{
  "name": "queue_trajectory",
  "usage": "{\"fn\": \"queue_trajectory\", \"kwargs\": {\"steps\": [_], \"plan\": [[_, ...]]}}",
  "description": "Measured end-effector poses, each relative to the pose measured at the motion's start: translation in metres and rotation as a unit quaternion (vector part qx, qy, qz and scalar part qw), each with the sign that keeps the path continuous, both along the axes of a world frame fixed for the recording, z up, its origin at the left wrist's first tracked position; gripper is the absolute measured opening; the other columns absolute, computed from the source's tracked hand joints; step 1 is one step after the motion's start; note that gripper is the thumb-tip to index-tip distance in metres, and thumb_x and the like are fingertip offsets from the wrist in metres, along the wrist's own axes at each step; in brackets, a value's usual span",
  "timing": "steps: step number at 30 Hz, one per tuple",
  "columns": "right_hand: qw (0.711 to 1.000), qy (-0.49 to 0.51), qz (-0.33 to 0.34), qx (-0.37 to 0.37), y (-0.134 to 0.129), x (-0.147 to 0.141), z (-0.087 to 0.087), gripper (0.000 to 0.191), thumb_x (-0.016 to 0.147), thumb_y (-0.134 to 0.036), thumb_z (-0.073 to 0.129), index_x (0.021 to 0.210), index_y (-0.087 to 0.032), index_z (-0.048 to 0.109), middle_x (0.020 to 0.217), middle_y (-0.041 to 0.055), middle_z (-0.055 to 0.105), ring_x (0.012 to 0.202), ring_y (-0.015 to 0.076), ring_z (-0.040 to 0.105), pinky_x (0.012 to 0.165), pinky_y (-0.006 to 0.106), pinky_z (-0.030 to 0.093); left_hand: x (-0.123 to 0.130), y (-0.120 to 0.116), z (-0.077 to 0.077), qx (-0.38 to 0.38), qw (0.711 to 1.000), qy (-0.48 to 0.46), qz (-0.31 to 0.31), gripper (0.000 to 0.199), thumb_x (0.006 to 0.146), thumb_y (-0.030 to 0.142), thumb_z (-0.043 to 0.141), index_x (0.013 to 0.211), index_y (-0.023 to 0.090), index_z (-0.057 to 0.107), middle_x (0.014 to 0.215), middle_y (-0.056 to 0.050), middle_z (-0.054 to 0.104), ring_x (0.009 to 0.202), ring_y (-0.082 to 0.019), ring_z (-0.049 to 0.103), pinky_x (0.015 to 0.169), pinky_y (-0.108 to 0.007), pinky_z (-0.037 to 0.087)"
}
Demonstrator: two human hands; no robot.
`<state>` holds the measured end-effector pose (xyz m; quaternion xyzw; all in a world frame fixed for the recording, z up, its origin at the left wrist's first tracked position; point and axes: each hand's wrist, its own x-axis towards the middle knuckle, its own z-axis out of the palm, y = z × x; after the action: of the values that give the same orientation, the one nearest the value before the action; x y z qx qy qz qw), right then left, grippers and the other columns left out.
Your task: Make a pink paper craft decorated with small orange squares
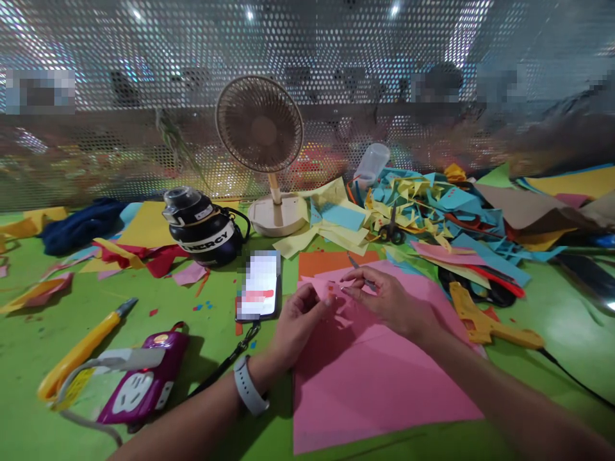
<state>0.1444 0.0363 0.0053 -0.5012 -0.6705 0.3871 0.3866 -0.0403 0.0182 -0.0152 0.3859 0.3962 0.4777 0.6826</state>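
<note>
My left hand [300, 317] pinches a small cut piece of pink paper [327, 289] between thumb and fingers, an orange spot showing on it. My right hand [384, 301] meets it from the right, its fingertips closed at the piece's edge. A thin grey metal tool [354, 262] sticks out from the right fingers; its kind is unclear. Both hands are above a large pink paper sheet [365, 390], with an orange sheet [317, 264] partly showing behind it. What lies between the right fingertips is too small to make out.
A phone [259, 285] lies left of the hands, near a purple power strip [148, 378] and a yellow-handled cutter [81, 352]. Behind stand a black bottle [204, 234] and a fan [262, 128]. Scissors [393, 232] rest by paper scraps [423, 198]. A yellow glue gun [500, 326] lies right.
</note>
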Motion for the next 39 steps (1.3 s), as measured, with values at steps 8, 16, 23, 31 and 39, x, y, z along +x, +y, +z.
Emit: {"fn": "queue_trajectory", "kwargs": {"steps": [8,16,23,31,39], "plan": [[1.0,0.018,-0.004,-0.003,0.002,0.002,-0.005,0.019,0.082,-0.037,0.066,0.095,-0.024,0.071,0.088,0.0029,0.071,0.082,0.0191,0.064,0.074,0.03,0.048,0.0,0.003,0.0,-0.006,0.998,-0.039,0.058,0.037,0.075,0.053,0.072,0.076,0.017,0.062,0.066,0.001,0.061,0.059,-0.012,0.055,0.06,-0.024,0.045],[0.991,0.095,-0.086,-0.024,0.003,0.005,0.004,0.02,0.076,-0.038,0.069,0.088,-0.022,0.069,0.084,0.0028,0.07,0.079,0.0178,0.063,0.074,0.03,0.05,0.001,0.003,0.0,-0.046,0.997,0.015,0.057,0.041,0.064,0.05,0.082,0.082,0.016,0.068,0.068,-0.004,0.073,0.062,-0.015,0.067,0.057,-0.023,0.046],[0.997,0.062,-0.055,-0.006,0.0,0.003,-0.003,0.02,0.08,-0.038,0.066,0.091,-0.022,0.07,0.082,0.0021,0.069,0.077,0.0172,0.063,0.072,0.029,0.049,0.001,-0.001,0.001,-0.017,0.998,0.027,0.057,0.053,0.078,0.068,0.059,0.069,0.016,0.067,0.06,-0.005,0.067,0.053,-0.016,0.062,0.051,-0.025,0.044],[0.999,0.027,-0.019,-0.008,-0.004,-0.002,-0.004,0.023,0.086,-0.041,0.062,0.099,-0.024,0.068,0.092,0.0035,0.072,0.088,0.0201,0.065,0.076,0.031,0.048,0.001,0.002,-0.001,-0.008,0.999,-0.006,0.052,0.03,0.065,0.04,0.085,0.069,0.016,0.068,0.066,0.002,0.063,0.058,-0.008,0.052,0.058,-0.018,0.045],[0.999,0.032,-0.008,0.004,0.005,0.009,0.001,0.026,0.078,-0.038,0.069,0.097,-0.019,0.067,0.09,0.0051,0.07,0.088,0.0204,0.065,0.082,0.035,0.048,0.002,0.002,-0.002,-0.043,0.992,-0.093,0.074,0.04,0.064,0.047,0.084,0.085,0.017,0.069,0.078,-0.002,0.07,0.064,-0.013,0.063,0.061,-0.023,0.051]]}}
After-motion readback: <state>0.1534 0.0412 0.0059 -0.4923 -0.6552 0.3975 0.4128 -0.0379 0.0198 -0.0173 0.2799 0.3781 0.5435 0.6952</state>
